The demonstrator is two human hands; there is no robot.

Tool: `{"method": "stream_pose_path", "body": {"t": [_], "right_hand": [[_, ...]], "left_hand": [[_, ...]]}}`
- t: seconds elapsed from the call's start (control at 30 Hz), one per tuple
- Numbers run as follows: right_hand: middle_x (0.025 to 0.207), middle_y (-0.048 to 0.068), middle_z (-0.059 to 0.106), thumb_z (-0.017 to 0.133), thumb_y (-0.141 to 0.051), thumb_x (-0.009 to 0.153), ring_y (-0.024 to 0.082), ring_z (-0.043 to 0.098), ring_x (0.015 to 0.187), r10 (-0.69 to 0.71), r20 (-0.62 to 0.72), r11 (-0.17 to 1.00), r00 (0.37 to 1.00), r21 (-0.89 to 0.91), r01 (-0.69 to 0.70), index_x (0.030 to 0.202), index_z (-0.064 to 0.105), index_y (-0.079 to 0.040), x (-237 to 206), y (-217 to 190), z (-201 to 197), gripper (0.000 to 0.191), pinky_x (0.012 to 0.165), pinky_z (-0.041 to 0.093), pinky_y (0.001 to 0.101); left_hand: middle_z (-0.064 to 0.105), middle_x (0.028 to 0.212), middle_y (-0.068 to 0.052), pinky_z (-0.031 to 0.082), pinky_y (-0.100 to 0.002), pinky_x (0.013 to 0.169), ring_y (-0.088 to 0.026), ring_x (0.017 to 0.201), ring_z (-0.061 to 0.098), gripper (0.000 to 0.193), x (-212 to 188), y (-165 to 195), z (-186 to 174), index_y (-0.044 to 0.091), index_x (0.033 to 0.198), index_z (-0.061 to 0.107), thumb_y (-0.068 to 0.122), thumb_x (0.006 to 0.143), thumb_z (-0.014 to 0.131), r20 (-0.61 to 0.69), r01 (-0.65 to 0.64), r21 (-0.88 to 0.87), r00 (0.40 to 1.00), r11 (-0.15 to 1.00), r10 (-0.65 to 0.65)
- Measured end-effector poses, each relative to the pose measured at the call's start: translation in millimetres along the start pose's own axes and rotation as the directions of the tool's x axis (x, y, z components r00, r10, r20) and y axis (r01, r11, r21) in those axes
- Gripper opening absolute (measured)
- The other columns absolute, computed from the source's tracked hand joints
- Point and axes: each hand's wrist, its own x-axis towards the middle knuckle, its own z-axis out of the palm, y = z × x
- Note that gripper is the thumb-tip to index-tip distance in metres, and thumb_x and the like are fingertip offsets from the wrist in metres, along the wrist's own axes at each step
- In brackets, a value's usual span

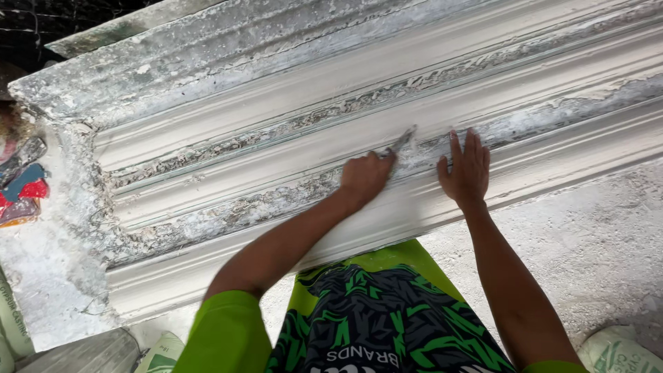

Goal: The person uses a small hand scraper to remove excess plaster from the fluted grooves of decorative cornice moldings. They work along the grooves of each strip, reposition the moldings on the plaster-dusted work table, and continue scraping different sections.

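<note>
Left hand (364, 177) grip closed on scraper (403, 143), blade blurred, right hand (466, 169) open flat on plaster moulding (276, 117), ends cropped

The long white moulded plaster cornice (331, 131) across the frame looks matt and chalky, smooth on its raised ribs, rough and flaky in the grooves. The small grey metal scraper blade (403, 141) is plaster-smeared. Lower right, the pale floor (594, 242) looks dusty and gritty.

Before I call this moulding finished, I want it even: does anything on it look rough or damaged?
Yes. The grooves of the long white plaster moulding hold flaky, crusted grey patches, while the raised bands are smooth. The left hand presses a small scraper into one such groove; the right hand lies flat beside it.
</note>
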Motion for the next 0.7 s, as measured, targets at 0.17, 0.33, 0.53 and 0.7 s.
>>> {"method": "stream_pose_path", "body": {"t": [0.17, 0.33, 0.53, 0.7], "right_hand": [[0.168, 0.025, 0.029, 0.05, -0.036, 0.102, 0.039, 0.024, 0.158, 0.033, -0.01, 0.999, 0.999, 0.004, -0.033, 0.163, 0.034, -0.006, -0.2, -4.4, -6.1, 0.07, 0.128, 0.017, 0.0557], [0.164, 0.027, 0.033, 0.055, -0.035, 0.099, 0.042, 0.027, 0.154, 0.024, -0.035, 1.0, 0.999, 0.015, -0.023, 0.158, 0.039, -0.001, -0.8, -5.9, -10.0, 0.07, 0.125, 0.019, 0.057], [0.163, 0.029, 0.036, 0.056, -0.034, 0.099, 0.044, 0.03, 0.154, -0.013, -0.114, 0.999, 0.993, 0.039, 0.018, 0.149, 0.047, 0.007, -5.0, 1.5, -5.4, 0.065, 0.126, 0.02, 0.0575], [0.161, 0.031, 0.037, 0.055, -0.031, 0.099, 0.045, 0.029, 0.153, 0.0, -0.139, 0.999, 0.99, 0.043, 0.006, 0.15, 0.043, 0.011, -4.9, 5.1, 7.3, 0.067, 0.125, 0.018, 0.0573]], "left_hand": [[0.07, 0.091, -0.021, 0.059, -0.05, 0.052, -0.036, 0.072, 0.074, 0.037, -16.2, -23.3, 1.6, 0.018, 0.132, 0.062, 0.017, 0.095, 0.054, 0.022, 0.024, 0.016, 0.999, 1.0, -0.024], [0.072, 0.095, -0.018, 0.06, -0.048, 0.059, -0.034, 0.078, 0.075, 0.032, 51.2, 40.7, 27.7, 0.015, 0.128, 0.064, 0.017, 0.097, 0.054, -0.036, -0.01, 0.005, 0.999, 1.0, 0.01], [0.071, 0.093, -0.019, 0.06, -0.049, 0.056, -0.035, 0.074, 0.075, 0.037, 34.7, 23.4, 8.2, 0.017, 0.134, 0.061, 0.017, 0.097, 0.054, 0.049, 0.001, 0.05, 0.999, 0.999, -0.003], [0.072, 0.094, -0.02, 0.06, -0.049, 0.055, -0.035, 0.074, 0.075, 0.041, 43.3, 31.0, 10.2, 0.018, 0.137, 0.059, 0.017, 0.096, 0.055, 0.063, 0.013, 0.064, 0.998, 0.998, -0.017]]}}
